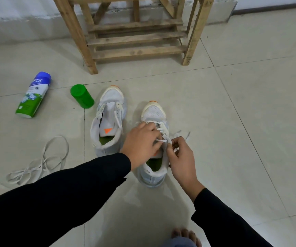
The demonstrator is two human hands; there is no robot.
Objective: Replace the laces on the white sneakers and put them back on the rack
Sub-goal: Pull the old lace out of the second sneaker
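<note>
Head view — pale tiled floor (232,113), wooden rack (136,40) by white wall (19,8).

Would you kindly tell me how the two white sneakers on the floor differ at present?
A lace criss-crosses the nearer sneaker; the farther sneaker shows a bare tongue with none. The left hand and right hand both pinch the lace on the nearer sneaker; the farther sneaker stands untouched. Both are white with orange toe tips and green insoles, toes toward the rack.
</note>
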